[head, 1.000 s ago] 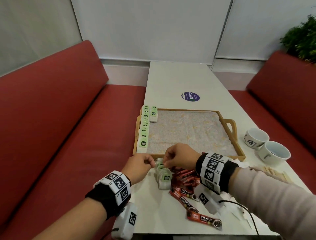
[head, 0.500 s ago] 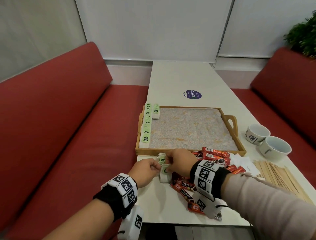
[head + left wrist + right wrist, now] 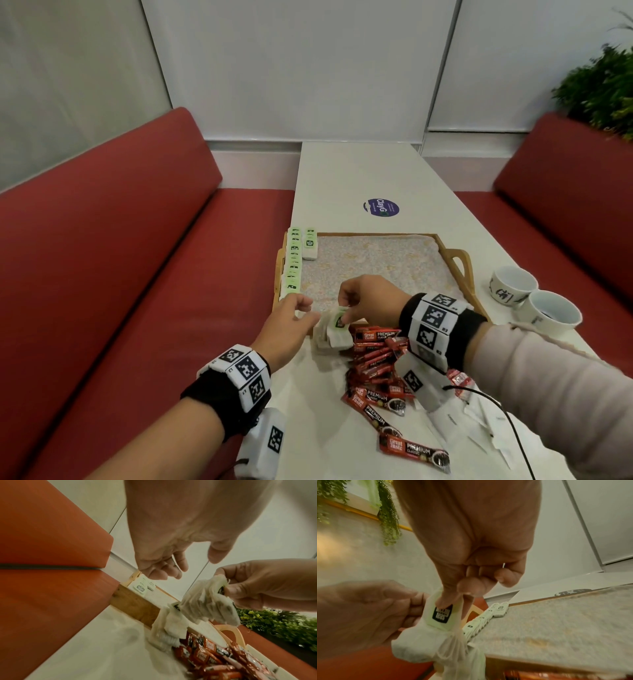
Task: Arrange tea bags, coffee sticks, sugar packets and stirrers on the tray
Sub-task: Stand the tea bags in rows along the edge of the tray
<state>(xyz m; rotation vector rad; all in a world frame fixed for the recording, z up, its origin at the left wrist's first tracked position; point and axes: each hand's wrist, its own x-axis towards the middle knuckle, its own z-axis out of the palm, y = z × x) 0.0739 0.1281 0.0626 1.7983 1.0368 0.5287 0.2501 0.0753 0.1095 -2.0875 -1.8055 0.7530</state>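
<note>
Head view: right hand (image 3: 368,301) has lifted a tea bag (image 3: 337,322), fingers pinching its tag; left hand (image 3: 291,329) fingers now spread; tray (image 3: 455,260) at 12 o'clock next.

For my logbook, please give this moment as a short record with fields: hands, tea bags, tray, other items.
right hand: pinches the tag of a tea bag, lifted above the table edge
left hand: open beside it, holds nothing
tray: one row of tea bags along its left side, a few more beside it
coffee sticks: piled on table, off tray
cups: two, right of tray
</note>
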